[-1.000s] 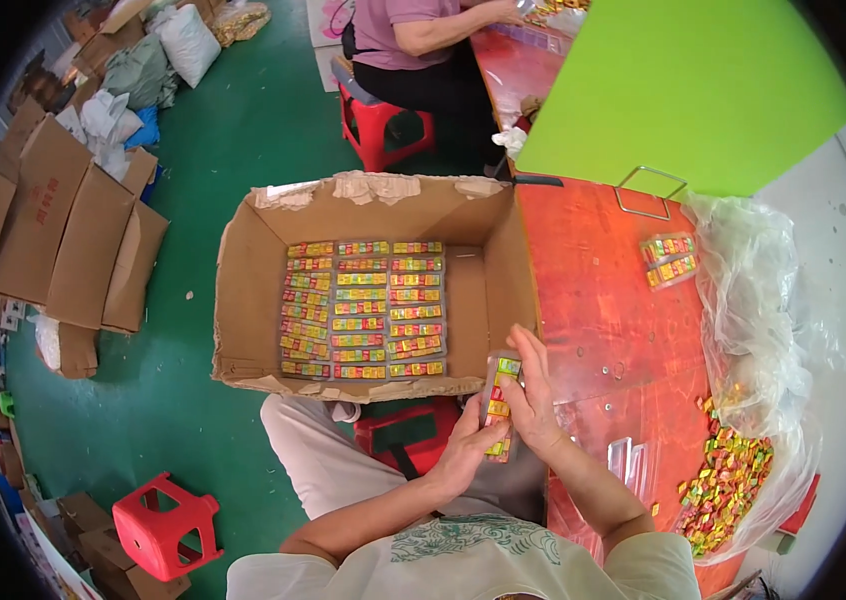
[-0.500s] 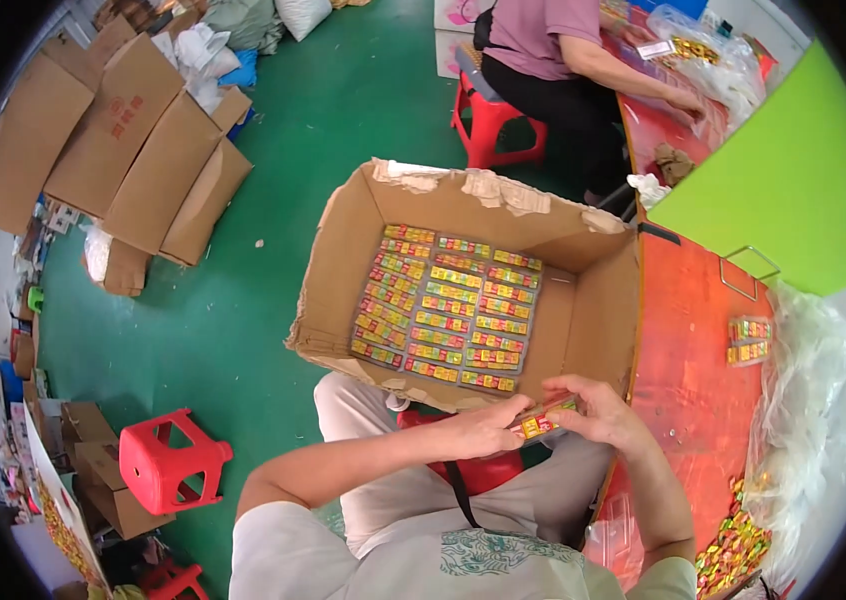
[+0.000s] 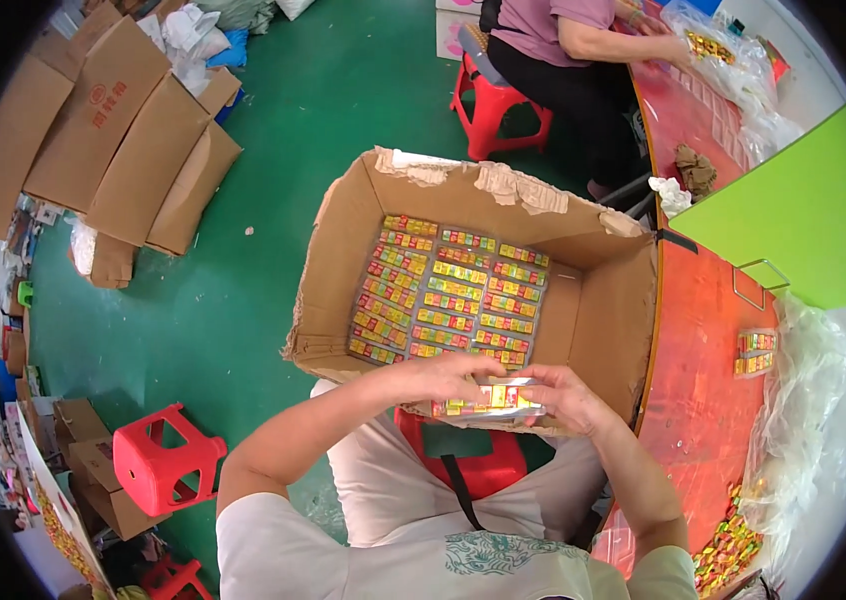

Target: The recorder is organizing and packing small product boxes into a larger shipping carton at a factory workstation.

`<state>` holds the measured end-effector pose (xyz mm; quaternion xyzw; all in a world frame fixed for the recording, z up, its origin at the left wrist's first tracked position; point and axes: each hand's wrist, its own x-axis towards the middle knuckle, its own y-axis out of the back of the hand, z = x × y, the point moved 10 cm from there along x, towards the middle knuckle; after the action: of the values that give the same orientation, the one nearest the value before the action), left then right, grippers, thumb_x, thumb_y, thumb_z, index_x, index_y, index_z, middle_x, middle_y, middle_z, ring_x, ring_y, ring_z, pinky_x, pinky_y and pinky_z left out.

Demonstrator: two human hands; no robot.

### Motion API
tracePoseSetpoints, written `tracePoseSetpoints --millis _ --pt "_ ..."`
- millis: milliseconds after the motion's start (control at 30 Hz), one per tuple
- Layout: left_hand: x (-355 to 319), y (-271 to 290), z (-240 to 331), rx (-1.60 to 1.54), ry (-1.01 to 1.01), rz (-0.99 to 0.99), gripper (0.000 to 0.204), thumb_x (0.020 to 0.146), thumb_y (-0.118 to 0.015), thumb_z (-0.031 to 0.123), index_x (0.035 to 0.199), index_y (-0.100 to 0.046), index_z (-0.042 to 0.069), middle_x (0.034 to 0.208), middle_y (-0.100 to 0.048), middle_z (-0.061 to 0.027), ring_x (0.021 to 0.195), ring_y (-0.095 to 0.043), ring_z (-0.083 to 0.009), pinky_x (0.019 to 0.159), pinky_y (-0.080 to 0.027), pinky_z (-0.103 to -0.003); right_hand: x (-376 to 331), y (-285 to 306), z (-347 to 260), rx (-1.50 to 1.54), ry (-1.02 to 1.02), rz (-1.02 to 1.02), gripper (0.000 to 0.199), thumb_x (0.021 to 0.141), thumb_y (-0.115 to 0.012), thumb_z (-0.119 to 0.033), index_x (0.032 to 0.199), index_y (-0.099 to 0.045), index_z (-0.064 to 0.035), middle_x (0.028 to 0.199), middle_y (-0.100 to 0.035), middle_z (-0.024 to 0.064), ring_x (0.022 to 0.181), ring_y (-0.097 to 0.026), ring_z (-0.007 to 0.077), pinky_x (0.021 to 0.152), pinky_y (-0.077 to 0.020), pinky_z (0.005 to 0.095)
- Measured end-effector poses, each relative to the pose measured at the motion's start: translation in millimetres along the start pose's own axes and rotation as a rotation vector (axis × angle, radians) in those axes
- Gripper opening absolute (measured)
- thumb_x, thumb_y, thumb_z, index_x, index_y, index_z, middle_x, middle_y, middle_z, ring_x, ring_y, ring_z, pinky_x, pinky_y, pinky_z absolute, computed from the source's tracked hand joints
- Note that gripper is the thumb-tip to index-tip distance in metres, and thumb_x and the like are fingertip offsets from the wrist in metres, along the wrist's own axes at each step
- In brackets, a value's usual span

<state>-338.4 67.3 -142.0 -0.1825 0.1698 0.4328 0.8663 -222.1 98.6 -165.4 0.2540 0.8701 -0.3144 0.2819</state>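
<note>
Candy pack (image 3: pixel 488 400) gripped at both ends by my left hand (image 3: pixel 443 377) and right hand (image 3: pixel 563 398), now level, nearer the carton (image 3: pixel 603 300) than 0.5 s ago.

You sit in a packing workshop: flattened cartons (image 3: pixel 113 130) at upper left, green floor (image 3: pixel 273 180), an open carton (image 3: pixel 473 280) of small packets, red worktop (image 3: pixel 713 380).

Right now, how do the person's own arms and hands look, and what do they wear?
Both forearms are bare, with no gloves, rings or watch visible on the left hand or the right hand. Short pale sleeves of a whitish shirt with a small green print end above the elbows.
</note>
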Motion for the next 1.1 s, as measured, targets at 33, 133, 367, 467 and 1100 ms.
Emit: tracePoseSetpoints --millis 33,133,367,467,1100 --pt "-3.6 12.1 3.5 -0.139 -0.037 0.084 0.055 0.083 -0.059 0.025 0.131 -0.047 0.001 0.119 -0.057 -0.0119 0.111 -0.052 -0.0181 0.094 -0.042 -0.032 1.3 -0.7 0.6 0.086 -0.013 0.003 0.03 0.091 -0.06 -0.012 0.118 -0.056 -0.0011 0.108 -0.062 0.0081 0.086 -0.062 0.0163 0.067 -0.056 0.0289" --pt "-6.0 31.1 -21.0 -0.538 -0.077 0.3 0.044 0.088 -0.056 0.028 0.122 -0.054 0.0 0.115 -0.059 -0.0102 0.109 -0.055 -0.0178 0.094 -0.043 -0.032 7.2 2.3 -1.0 0.134 0.056 0.065 0.03 0.091 -0.059 -0.011 0.119 -0.056 -0.0008 0.11 -0.06 0.0086 0.091 -0.061 0.0171 0.066 -0.0563 0.0298" --pt "-18.7 53.0 -54.0 -0.76 -0.188 0.803 0.028 0.089 -0.054 0.024 0.102 -0.06 0.0 0.09 -0.064 -0.0139 0.084 -0.062 -0.0196 0.077 -0.051 -0.031 27.3 -7.8 10.5 0.029 0.105 0.07 0.037 0.091 -0.061 -0.018 0.122 -0.054 0.0011 0.112 -0.059 0.0093 0.096 -0.059 0.0165 0.066 -0.0553 0.0296" --pt "-18.7 54.2 -52.7 -0.627 -0.17 0.803 0.021 0.086 -0.055 0.017 0.097 -0.061 0.0 0.088 -0.064 -0.0111 0.083 -0.061 -0.0166 0.076 -0.048 -0.028 27.2 -9.9 17.5 0.014 0.064 0.047 0.038 0.091 -0.061 -0.018 0.123 -0.053 0.0011 0.111 -0.06 0.009 0.097 -0.059 0.0158 0.067 -0.0553 0.0287" --pt "-169.9 30.5 12.5 0.551 -0.491 1.249 0.044 0.073 -0.06 -0.004 0.117 -0.058 0.0 0.128 -0.048 -0.0225 0.117 -0.048 -0.0386 0.096 -0.041 -0.043 104.3 -4.6 63.0 -0.325 -0.139 -0.146 0.041 0.087 -0.064 -0.01 0.125 -0.053 -0.0013 0.114 -0.06 0.0037 0.106 -0.054 0.0126 0.095 -0.0422 0.0279"
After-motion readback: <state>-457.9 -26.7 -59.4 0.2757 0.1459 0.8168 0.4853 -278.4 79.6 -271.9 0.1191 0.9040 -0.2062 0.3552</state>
